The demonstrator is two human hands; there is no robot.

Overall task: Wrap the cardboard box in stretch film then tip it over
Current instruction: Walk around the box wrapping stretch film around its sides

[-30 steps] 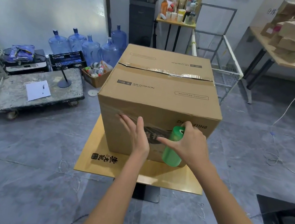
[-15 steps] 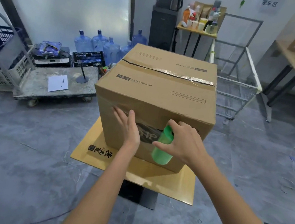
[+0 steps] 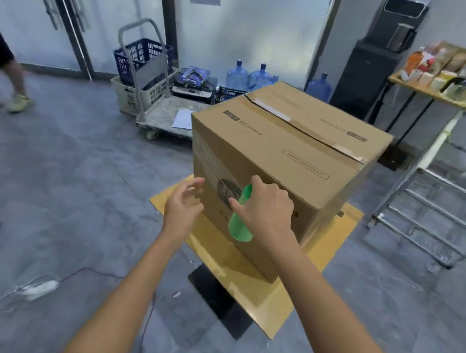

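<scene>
Head-camera view down two bare forearms toward a large cardboard box [image 3: 288, 160]. Upright at the centre of the scene, top flaps taped shut along the seam, "AIR CUSHION" printed near the lid's left edge. Set on a flat tan cardboard sheet [image 3: 334, 235] over a black pedestal base [image 3: 217, 297], on a grey floor.

Right hand [image 3: 266, 208] wrapped round the upper half of a green stretch film roll [image 3: 238, 222], thumb pointing left, fingers curled over its top. Roll upright, slightly tilted, close against the box's near face, beside a dark printed logo. Left hand [image 3: 184, 208] just left of the roll, by the box's near-left vertical edge, fingers loosely spread and a little bent, gripping nothing. Blurred, so contact with the box impossible to confirm. Glossy bands of clear film [image 3: 208, 155] across the box's left face.

Far and left of the box: a platform trolley [image 3: 159, 115] with a white sheet of paper [image 3: 183, 118] on its deck, a blue crate [image 3: 141, 55] by its handle, blue water bottles [image 3: 257, 76] against the far wall. Far right: a black water dispenser [image 3: 368, 75] with a kettle [image 3: 401, 37] on top, then a wooden side table [image 3: 434, 97] crowded with cups and packets. Nearer on the right, a metal wire rack [image 3: 446, 206]. At the far left edge, a person's legs [image 3: 0, 77] in dark shorts and light shoes. White power strip [image 3: 39, 288] with its cable on the near-left floor.
</scene>
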